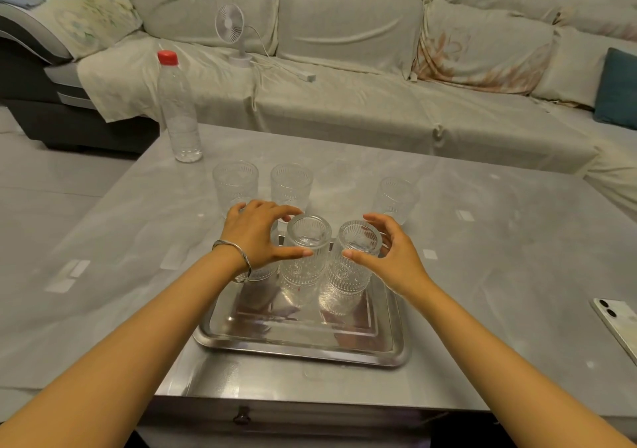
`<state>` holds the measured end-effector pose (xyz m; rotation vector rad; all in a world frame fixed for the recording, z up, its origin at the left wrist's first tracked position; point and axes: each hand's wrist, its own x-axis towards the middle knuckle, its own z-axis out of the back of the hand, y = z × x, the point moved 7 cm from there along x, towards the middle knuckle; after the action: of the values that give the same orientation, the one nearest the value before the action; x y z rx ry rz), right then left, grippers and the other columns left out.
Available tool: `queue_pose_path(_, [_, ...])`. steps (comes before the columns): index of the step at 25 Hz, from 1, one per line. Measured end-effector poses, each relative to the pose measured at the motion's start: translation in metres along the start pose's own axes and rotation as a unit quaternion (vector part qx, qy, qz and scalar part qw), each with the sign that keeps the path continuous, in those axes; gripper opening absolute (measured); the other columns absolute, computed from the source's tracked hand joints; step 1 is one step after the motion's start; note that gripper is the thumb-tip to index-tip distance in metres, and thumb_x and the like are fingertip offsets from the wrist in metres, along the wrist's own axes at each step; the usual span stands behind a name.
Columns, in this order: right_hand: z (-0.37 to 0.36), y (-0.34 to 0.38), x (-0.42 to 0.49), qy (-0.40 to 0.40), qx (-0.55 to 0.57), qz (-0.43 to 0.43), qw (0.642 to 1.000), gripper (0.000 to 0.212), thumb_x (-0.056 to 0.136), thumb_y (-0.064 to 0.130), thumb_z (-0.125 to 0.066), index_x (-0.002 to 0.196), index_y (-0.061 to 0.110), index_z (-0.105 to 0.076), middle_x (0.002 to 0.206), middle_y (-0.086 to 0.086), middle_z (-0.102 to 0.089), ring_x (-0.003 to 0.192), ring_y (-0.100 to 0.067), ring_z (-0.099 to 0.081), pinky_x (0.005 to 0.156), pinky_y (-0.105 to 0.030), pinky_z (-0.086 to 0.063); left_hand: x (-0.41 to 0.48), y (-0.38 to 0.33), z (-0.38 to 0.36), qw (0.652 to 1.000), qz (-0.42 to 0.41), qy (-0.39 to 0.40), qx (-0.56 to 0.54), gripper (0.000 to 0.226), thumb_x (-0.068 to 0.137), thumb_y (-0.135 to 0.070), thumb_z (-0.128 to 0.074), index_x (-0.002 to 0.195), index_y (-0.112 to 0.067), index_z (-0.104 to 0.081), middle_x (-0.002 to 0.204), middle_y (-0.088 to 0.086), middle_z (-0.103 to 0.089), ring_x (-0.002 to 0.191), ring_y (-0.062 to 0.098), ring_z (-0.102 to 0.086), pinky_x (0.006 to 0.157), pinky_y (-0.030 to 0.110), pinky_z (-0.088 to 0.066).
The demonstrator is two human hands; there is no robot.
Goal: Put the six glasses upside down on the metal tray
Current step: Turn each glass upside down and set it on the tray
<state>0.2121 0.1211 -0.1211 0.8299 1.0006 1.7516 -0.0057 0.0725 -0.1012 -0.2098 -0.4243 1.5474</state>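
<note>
Two bare forearms are reaching in from the near edge across a grey marble-look coffee table (482, 240), whose front edge is showing a small dark drawer pull (241, 416). A metal tray (300, 347) is lying on the table just beyond that edge, its near half bare and reflective.

On the far half of the tray, two ribbed glasses are standing upside down, side by side. The left hand (256, 237), with a thin silver bangle (234, 258) at the wrist, is curving around the left inverted glass (303, 261); thumb and forefinger are spread wide and appear to be touching its upper wall rather than clamping it. A third glass (263, 273) is sitting partly hidden beneath this hand at the tray's left side; its orientation cannot be confirmed. The right hand (393, 258) is cupping the right inverted glass (355, 265), fingers loosely spread, thumb tip resting on its near side; whether the far fingers are making contact cannot be determined.

Beyond the tray, three glasses are standing upright on the table: a far left glass (235, 183), a middle glass (291, 183) just beside it, and a far right glass (396, 197) well apart. A clear plastic bottle (179, 113) with a red cap is standing behind them. A white phone (617, 323) is lying at the right edge.

Furthest back, a cloth-covered sofa (344, 68) is holding a small white desk fan (232, 33).
</note>
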Motion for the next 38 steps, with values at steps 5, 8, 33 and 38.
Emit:
queue_pose_path(5, [-0.003,0.003,-0.002,0.023,-0.017,-0.003,1.000,0.076,0.067,0.037,-0.081,0.131,0.031,-0.042,0.128,0.012,-0.048,0.116,-0.009,-0.050,0.091,-0.017,-0.043,0.000,-0.001,0.001,1.000,-0.010,0.015,-0.025,0.089,0.051,-0.083,-0.046,0.127,-0.038,-0.043,0.125,-0.009,-0.057,0.121,0.017,-0.046,0.109,0.046,-0.026])
queue_pose_path(8, [-0.001,0.011,0.003,0.028,-0.012,-0.005,1.000,0.073,0.068,0.049,-0.072,0.132,0.032,-0.041,0.130,0.013,-0.046,0.120,-0.008,-0.046,0.100,-0.024,-0.039,0.001,0.008,0.019,0.990,-0.004,-0.019,-0.139,0.083,0.054,-0.080,-0.051,0.124,-0.036,-0.047,0.119,-0.009,-0.058,0.112,0.012,-0.051,0.100,0.035,-0.037])
queue_pose_path(33, [-0.079,0.025,0.131,0.125,0.054,-0.125,0.983,0.062,0.083,0.038,-0.067,0.137,0.018,-0.044,0.140,-0.005,-0.049,0.120,-0.014,-0.049,0.092,-0.028,-0.042,0.059,0.124,0.055,0.965,0.127,-0.114,-0.197,0.092,0.053,-0.051,-0.078,0.133,-0.021,-0.043,0.128,0.003,-0.056,0.100,0.013,-0.053,0.085,0.026,-0.042])
queue_pose_path(38, [-0.054,0.080,0.113,0.004,0.018,-0.004,1.000,0.069,0.078,0.052,-0.065,0.137,0.025,-0.041,0.147,0.007,-0.041,0.131,-0.010,-0.039,0.098,-0.026,-0.034,0.035,0.092,0.113,0.919,0.107,-0.201,-0.323,0.089,0.048,-0.058,-0.071,0.128,-0.025,-0.048,0.119,-0.002,-0.057,0.098,0.011,-0.060,0.077,0.023,-0.050])
